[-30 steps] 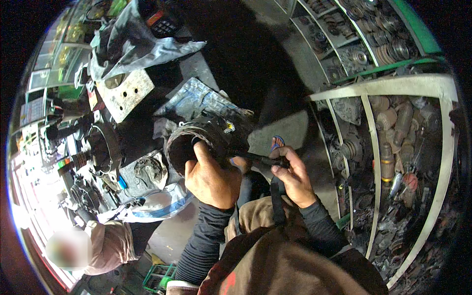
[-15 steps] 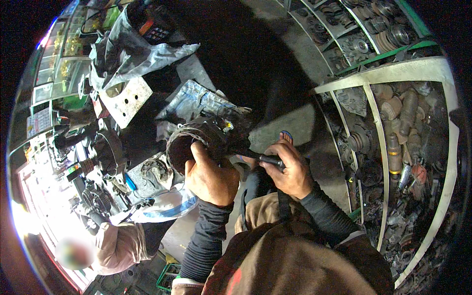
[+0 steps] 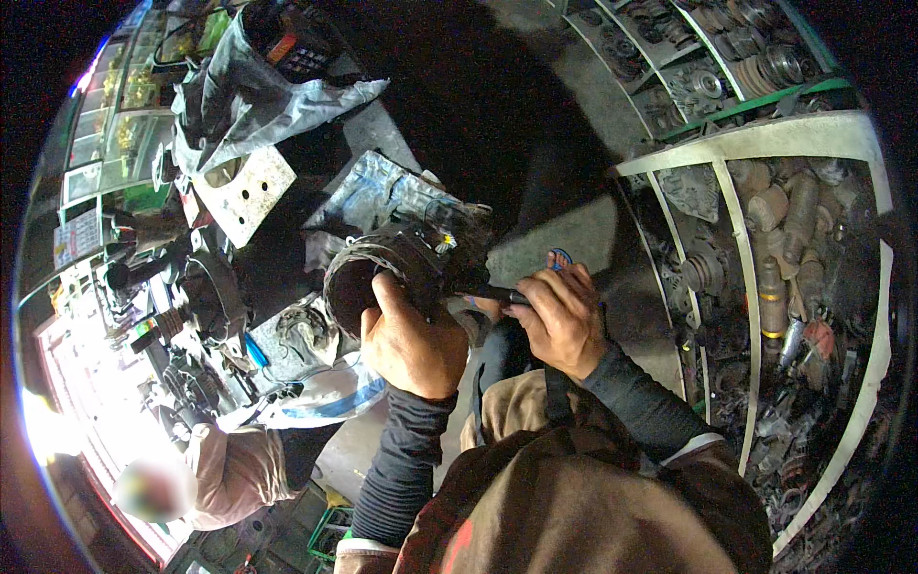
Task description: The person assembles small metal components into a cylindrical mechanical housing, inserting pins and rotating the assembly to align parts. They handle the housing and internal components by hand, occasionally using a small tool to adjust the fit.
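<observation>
My left hand (image 3: 416,349) grips the near rim of a dark, hollow cylindrical metal housing (image 3: 392,253), with a finger reaching into its open end. Wires and a small yellow-white piece show on the housing's far right side. In my right hand (image 3: 562,320) is a black-handled screwdriver (image 3: 497,294), its shaft pointing left toward the housing; the tip is lost in shadow. The fingers wrap over the handle and cover most of it. A crumpled, stained blue-grey cloth (image 3: 368,196) lies just beyond the housing.
Left of the housing, metal parts and a blue-handled tool (image 3: 255,350) lie on a cluttered bench. Another person (image 3: 239,474) sits at the lower left. Metal shelves (image 3: 732,220) full of used parts stand on the right. A perforated pale plate (image 3: 251,196) and grey cloth (image 3: 258,105) lie at upper left.
My right hand has shifted slightly left and up, its fingers now covering more of the screwdriver's handle. The left hand and the housing have barely moved.
</observation>
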`<action>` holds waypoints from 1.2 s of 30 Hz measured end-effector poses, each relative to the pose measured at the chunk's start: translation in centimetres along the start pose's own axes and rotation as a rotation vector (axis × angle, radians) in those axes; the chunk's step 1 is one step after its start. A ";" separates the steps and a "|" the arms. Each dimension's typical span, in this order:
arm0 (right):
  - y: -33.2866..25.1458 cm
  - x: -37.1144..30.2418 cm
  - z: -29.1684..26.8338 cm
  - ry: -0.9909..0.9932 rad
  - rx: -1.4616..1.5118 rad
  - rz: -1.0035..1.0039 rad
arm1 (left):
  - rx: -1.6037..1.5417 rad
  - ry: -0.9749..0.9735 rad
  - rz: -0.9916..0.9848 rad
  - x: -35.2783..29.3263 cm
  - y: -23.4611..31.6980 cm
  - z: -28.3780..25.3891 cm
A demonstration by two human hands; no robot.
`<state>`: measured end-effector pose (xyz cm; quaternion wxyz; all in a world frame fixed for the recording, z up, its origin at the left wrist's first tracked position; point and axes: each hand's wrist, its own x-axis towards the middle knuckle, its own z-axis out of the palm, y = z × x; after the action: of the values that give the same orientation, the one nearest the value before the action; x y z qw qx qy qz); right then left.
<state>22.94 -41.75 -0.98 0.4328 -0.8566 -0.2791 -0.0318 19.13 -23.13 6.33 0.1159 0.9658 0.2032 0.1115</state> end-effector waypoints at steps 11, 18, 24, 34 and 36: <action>-0.1 -0.8 0.6 -0.114 0.326 0.193 | -0.030 -0.046 -0.018 -0.1 -0.4 0.3; 0.6 0.2 0.2 -0.473 0.692 0.674 | -0.046 -0.024 -0.012 -0.4 -0.4 0.4; 0.1 -0.7 0.4 -0.061 0.285 0.163 | -0.017 0.009 0.050 -0.3 -0.5 0.5; 0.2 -0.5 0.4 -0.190 0.399 0.284 | -0.041 -0.033 0.018 0.1 -0.3 0.3; 0.1 -1.0 0.4 -0.139 0.281 0.191 | -0.024 -0.022 0.019 0.0 -0.3 0.4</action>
<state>22.06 -41.92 -1.65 0.5291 -0.8104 -0.2273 0.1079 19.12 -22.95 5.83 0.1288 0.9674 0.1915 0.1045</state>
